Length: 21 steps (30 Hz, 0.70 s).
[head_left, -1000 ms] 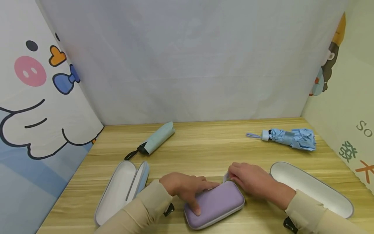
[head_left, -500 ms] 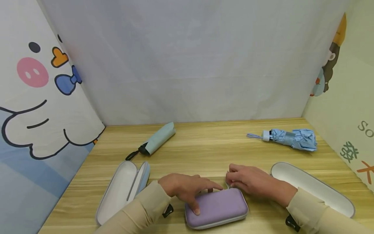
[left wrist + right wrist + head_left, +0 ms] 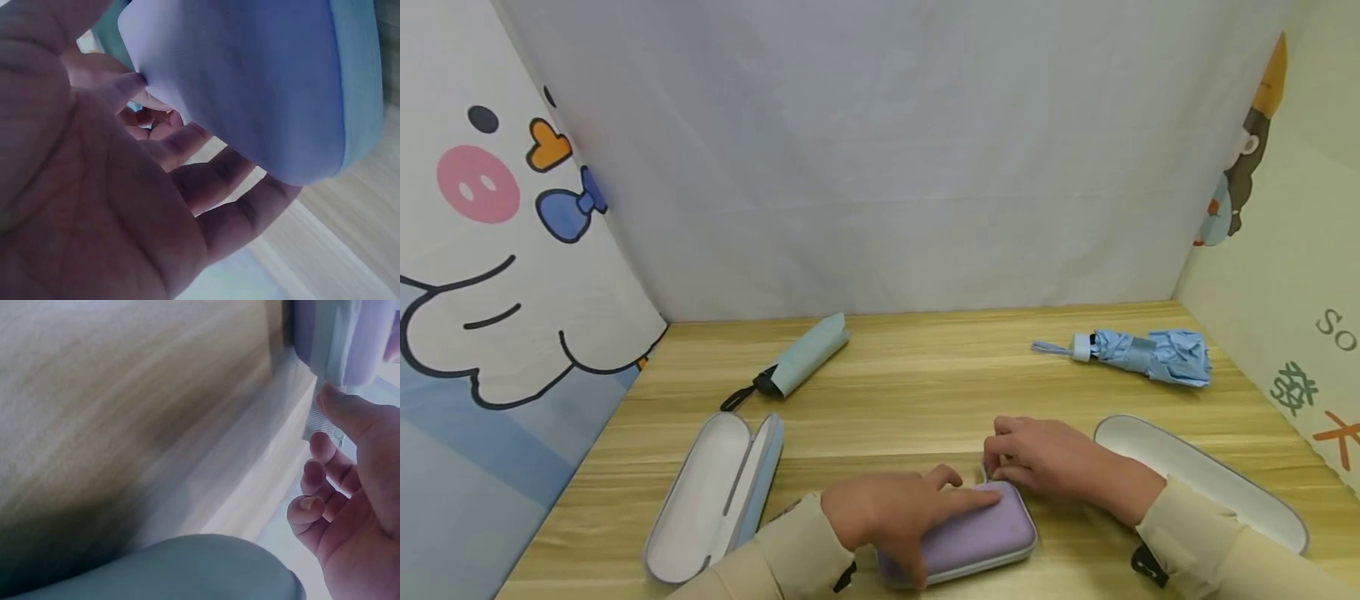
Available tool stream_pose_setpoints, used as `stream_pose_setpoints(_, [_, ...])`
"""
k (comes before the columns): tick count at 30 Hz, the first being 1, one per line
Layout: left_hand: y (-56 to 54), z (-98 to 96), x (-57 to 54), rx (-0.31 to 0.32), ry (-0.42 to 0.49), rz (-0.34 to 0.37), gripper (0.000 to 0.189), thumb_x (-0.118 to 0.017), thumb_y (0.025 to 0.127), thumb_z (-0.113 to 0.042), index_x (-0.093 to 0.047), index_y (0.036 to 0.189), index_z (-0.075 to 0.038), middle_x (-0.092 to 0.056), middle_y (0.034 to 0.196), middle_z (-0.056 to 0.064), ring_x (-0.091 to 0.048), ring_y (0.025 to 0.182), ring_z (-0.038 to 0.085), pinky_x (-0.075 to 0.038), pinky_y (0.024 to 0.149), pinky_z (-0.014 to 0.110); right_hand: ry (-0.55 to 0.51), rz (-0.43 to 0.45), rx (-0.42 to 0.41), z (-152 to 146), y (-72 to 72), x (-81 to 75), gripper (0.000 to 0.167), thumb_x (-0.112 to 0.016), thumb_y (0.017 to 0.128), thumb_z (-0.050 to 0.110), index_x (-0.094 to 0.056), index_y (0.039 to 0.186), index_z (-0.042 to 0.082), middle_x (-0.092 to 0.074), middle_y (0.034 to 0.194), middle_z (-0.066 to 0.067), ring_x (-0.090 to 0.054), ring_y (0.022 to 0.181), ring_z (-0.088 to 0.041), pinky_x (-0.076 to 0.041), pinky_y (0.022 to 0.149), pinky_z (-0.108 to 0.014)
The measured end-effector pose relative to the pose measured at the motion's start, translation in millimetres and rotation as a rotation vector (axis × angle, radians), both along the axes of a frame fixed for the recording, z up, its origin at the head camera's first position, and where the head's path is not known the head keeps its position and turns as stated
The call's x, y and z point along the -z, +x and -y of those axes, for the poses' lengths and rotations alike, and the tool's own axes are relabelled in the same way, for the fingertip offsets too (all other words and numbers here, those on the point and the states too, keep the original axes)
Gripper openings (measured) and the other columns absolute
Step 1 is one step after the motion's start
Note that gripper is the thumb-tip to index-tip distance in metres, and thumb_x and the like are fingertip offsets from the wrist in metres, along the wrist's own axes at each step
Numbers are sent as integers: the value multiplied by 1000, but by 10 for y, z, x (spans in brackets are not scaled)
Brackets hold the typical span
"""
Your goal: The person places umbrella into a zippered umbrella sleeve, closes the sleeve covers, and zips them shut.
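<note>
A purple hard-shell zip case [image 3: 973,533] with a pale zipped edge lies at the front middle of the table. My left hand [image 3: 887,517] holds it, the index finger stretched over its top and the thumb at its near left side. In the left wrist view, the other fingertips bend against the case's edge [image 3: 356,81]. My right hand [image 3: 1052,458] is at the far right corner, pinching a short pale ribbed strap [image 3: 317,419] that comes from the case's end. The fingers partly cover this strap in the head view.
An open light-blue case with white lining [image 3: 700,500] lies left, and another open white-lined case [image 3: 1202,483] lies right beside the right forearm. Behind them are a folded pale-green umbrella [image 3: 808,354] and a folded blue umbrella [image 3: 1150,354]. A grey cloth wall [image 3: 910,167] stands behind.
The purple case has swung to lie straighter, its right end nearer me. My left hand has slid rightward and nearer over its top. My right hand stays near the far right corner.
</note>
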<state>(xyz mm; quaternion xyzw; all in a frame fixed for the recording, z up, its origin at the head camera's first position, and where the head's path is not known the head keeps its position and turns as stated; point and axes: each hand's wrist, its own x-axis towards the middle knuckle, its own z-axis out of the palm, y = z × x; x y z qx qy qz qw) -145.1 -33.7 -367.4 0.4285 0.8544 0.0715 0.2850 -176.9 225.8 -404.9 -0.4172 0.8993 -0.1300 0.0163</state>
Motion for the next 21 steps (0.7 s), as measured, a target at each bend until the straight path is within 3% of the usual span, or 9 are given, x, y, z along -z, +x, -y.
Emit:
stream_pose_setpoints(3, [40, -43, 15, -43, -21, -49, 120, -97, 71, -25, -22, 161, -50, -39, 147, -4, -55, 94, 9, -48, 75, 24, 9, -19, 19, -5, 4, -27, 14, -73, 97, 21, -65, 92, 32, -49, 89, 14, -46, 72, -1, -44, 61, -26])
stream_pose_setpoints(6, [52, -63, 24, -128, -41, -55, 117, -95, 74, -29, -19, 161, -51, -44, 137, -3, -55, 83, 11, -48, 69, 26, 6, -50, 70, -14, 18, -51, 14, -72, 98, 20, -65, 92, 31, -48, 88, 14, -45, 71, -2, -43, 59, -27])
stream_pose_setpoints(9, [49, -95, 57, -213, -41, -94, 114, -90, 78, -39, -16, 165, -43, -48, 129, 4, -55, 76, 13, -49, 66, 28, -11, -85, 135, -1, 41, -67, 12, -72, 99, 20, -64, 95, 28, -50, 89, 13, -46, 70, -3, -43, 58, -28])
stream_pose_setpoints(11, [40, -124, 87, -291, -22, -112, 112, -87, 81, -47, -16, 166, -33, -50, 134, 12, -58, 75, 16, -51, 67, 30, -26, -84, 187, 39, 83, -88, 11, -72, 98, 19, -63, 98, 25, -52, 90, 11, -48, 70, -4, -44, 59, -30])
stream_pose_setpoints(14, [6, -173, 143, -429, 38, -123, 114, -81, 83, -57, -15, 167, -16, -43, 148, 30, -63, 82, 22, -54, 72, 34, -56, -45, 229, 164, 183, -115, 12, -71, 98, 20, -60, 103, 20, -57, 95, 6, -54, 72, -6, -47, 60, -31])
stream_pose_setpoints(17, [-38, -212, 171, -552, 102, -86, 111, -74, 90, -59, -13, 165, -6, -31, 154, 40, -67, 93, 30, -56, 78, 41, -76, 41, 229, 325, 320, -152, 18, -69, 98, 24, -58, 109, 16, -58, 102, 2, -55, 73, -7, -49, 61, -30])
stream_pose_setpoints(21, [-106, -234, 144, -578, 120, -54, 94, -64, 101, -45, -10, 164, 0, -27, 154, 43, -63, 116, 38, -53, 93, 47, -62, 91, 205, 486, 473, -203, 33, -71, 94, 32, -56, 118, 14, -51, 110, 0, -51, 75, -8, -49, 62, -29])
